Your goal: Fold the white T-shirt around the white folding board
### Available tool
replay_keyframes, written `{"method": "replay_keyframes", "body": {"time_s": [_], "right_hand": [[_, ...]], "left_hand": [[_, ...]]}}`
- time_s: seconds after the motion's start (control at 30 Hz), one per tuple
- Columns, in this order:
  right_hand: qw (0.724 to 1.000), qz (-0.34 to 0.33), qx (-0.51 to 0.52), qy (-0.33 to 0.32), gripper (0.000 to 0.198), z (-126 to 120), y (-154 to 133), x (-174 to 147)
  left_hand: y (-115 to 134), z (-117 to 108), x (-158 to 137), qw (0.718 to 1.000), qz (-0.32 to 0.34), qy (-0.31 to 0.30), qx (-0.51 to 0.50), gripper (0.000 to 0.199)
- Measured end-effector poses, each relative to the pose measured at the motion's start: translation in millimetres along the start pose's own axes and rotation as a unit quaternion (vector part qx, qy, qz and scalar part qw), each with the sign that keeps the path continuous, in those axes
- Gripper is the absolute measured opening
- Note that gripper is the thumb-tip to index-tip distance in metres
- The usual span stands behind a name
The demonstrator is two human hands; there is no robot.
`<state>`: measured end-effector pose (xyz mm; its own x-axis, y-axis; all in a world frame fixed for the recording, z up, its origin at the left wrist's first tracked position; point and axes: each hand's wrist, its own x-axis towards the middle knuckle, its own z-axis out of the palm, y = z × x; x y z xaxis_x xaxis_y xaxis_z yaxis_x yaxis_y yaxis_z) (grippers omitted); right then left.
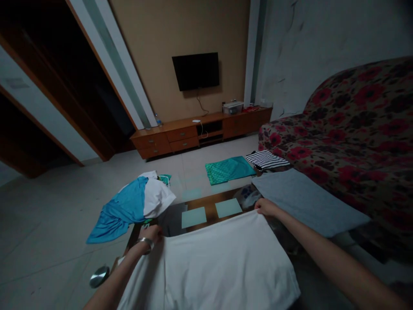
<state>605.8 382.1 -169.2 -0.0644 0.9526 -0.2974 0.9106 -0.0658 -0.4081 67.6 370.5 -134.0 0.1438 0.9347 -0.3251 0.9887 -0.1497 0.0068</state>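
We see the left hand [151,234] and the right hand [265,207] each closed on a far corner of the white cloth garment [222,267], which lies spread flat on the glass-topped wooden table [206,206], beside a grey folded cloth [306,200].

shirt [219,262] on table [206,202] | garment pile [135,206] left | folded cloth [306,200] right | sofa [355,137] far right
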Motion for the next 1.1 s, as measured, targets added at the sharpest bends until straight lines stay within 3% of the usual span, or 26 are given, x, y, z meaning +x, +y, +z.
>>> {"method": "replay_keyframes", "body": {"time_s": [0.1, 0.27, 0.43, 0.57, 0.67, 0.8, 0.87, 0.97, 1.1], "right_hand": [[0.999, 0.031, -0.029, 0.029, 0.025, -2.9, -2.2, 19.6], [0.991, 0.076, -0.072, 0.081, 0.027, -17.3, -15.3, 50.5], [0.982, 0.106, -0.096, 0.122, 0.028, -31.8, -19.8, 77.9], [0.971, 0.113, -0.107, 0.182, 0.035, -23.9, -22.2, 85.4], [0.964, 0.045, -0.088, 0.246, 0.041, 7.7, -39.0, 83.4], [0.953, -0.161, -0.032, 0.255, 0.043, 63.5, -65.0, 81.4], [0.953, -0.193, -0.034, 0.231, 0.049, 77.2, -62.2, 82.7], [0.960, -0.171, -0.053, 0.213, 0.053, 69.7, -32.8, 86.8], [0.969, -0.131, -0.076, 0.197, 0.052, 37.3, 6.2, 88.4]], "left_hand": [[9.9, 0.1, 15.6, 0.998, -0.017, 0.029, 0.058, 0.021], [27.9, -11.0, 56.0, 0.990, 0.007, 0.082, 0.118, 0.036], [34.1, -29.9, 103.5, 0.979, 0.047, 0.120, 0.158, 0.034], [55.0, -34.8, 112.3, 0.969, 0.030, 0.198, 0.146, 0.036], [89.3, -18.6, 101.0, 0.960, 0.034, 0.258, 0.102, 0.044], [128.1, 22.7, 90.8, 0.973, 0.110, 0.201, 0.040, 0.046], [131.8, 41.0, 93.1, 0.977, 0.115, 0.176, 0.035, 0.052], [121.9, 55.8, 100.8, 0.980, 0.104, 0.167, 0.038, 0.057], [110.2, 53.6, 105.6, 0.980, 0.114, 0.162, 0.034, 0.060]]}}
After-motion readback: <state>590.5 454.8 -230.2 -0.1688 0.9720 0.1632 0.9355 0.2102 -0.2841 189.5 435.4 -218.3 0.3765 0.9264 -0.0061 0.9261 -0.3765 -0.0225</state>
